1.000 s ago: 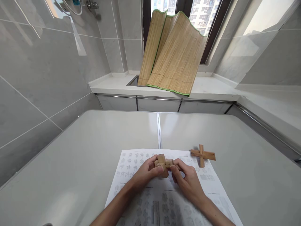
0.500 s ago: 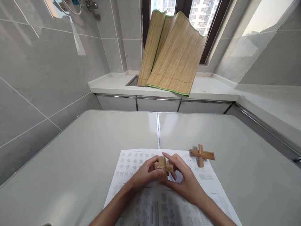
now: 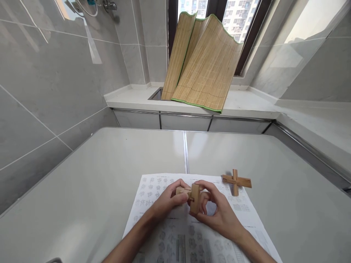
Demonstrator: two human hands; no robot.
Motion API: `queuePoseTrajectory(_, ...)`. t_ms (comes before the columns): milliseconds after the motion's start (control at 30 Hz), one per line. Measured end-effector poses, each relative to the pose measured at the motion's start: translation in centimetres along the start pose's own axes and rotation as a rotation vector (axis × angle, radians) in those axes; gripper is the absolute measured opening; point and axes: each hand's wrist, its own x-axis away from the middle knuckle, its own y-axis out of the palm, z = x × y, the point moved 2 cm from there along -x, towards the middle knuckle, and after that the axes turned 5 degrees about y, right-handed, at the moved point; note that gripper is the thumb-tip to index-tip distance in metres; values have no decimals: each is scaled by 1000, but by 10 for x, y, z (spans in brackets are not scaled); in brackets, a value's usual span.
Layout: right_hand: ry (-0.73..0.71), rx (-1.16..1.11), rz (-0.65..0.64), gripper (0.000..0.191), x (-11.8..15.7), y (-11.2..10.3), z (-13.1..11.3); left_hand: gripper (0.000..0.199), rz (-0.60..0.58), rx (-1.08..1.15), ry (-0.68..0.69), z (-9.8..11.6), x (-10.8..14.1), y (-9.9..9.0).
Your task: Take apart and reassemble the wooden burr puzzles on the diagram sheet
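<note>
Light wooden interlocking puzzle pieces are between my two hands, above a printed paper sheet. My left hand pinches a sideways-lying piece between thumb and fingers. My right hand grips an upright block at its top and bottom ends, with its other fingers curled behind. The two pieces meet near a notch in the upright block; fingers hide whether they are locked together. To the right of my right hand, a darker wooden cross of joined pieces rests at the sheet's upper right edge.
The pale table has a seam running away from me. Beyond it is a white counter with a sink and a folded bamboo mat propped by the window. Grey tiled walls stand on both sides.
The wooden pieces have turned in my hands: the upright block now sits farther right, and the part that stuck out to its right no longer shows. My right fingers have curled more.
</note>
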Motion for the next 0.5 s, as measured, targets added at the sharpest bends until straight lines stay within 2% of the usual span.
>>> queuePoseTrajectory(200,32,-54,129,69,-3,-7,-1,36,184,-15,88,-1,-3,-13)
queuePoseTrajectory(267,21,50,159,65,-6,-9,-3,37,259,-27,94,0,-4,-15)
queuePoseTrajectory(367,-12,282,137,54,-8,-8,-5,40,325,-37,86,1,-3,-13)
queuePoseTrajectory(500,-44,457,83,57,-7,0,2,45,301,-17,82,0,-3,-8)
